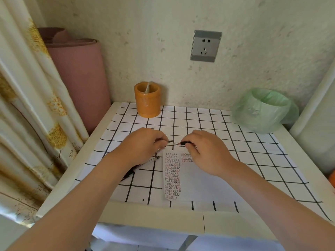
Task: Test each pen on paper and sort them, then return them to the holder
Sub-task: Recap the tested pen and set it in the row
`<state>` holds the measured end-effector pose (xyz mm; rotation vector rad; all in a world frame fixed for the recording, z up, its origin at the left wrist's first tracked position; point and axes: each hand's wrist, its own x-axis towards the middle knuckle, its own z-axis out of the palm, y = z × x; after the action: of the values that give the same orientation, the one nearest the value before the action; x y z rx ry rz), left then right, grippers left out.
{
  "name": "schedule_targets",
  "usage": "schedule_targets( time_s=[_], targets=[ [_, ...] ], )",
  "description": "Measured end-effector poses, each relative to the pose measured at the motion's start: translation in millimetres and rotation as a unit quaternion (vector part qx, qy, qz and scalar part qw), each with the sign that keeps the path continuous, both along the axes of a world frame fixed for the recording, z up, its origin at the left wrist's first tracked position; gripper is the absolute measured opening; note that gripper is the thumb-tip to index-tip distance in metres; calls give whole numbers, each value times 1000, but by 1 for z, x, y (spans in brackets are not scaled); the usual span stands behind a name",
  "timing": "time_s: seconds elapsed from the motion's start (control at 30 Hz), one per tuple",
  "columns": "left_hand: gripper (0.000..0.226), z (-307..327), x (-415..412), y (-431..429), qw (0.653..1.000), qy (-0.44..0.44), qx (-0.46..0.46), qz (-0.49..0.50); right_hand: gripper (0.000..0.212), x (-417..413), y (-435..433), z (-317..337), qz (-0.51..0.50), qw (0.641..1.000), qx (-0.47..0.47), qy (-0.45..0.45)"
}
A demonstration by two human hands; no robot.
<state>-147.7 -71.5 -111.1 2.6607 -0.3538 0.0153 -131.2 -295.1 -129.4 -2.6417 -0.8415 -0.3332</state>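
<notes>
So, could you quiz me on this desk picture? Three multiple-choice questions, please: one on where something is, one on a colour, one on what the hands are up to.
1. Where does the pen holder stand?
A. on the floor
B. at the far edge of the table, near the wall
C. on a shelf

2. What colour is the bin bag?
A. blue
B. black
C. green

3. What are the left hand and right hand doing?
A. each pinches one part of a pen
B. both lie flat
C. both hang below the table

Answers:
1 B: the pen holder sits at the back, beyond the paper.
2 C: the bin bag is pale green.
3 A: the pen's parts show between the two sets of fingertips, just beyond the paper's far edge.
</notes>
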Motion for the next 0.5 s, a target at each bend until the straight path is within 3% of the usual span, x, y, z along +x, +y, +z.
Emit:
schedule_targets(
  time_s=[0.3,0.5],
  targets=[
    [20,-4,-3,-13,999,14,-9,-50,18,-1,-1,-2,6,1000,3,-18],
    [24,-4,-2,-13,1000,-1,-15,-24,24,1,-1,-3,-25,999,8,-33]
  ],
)
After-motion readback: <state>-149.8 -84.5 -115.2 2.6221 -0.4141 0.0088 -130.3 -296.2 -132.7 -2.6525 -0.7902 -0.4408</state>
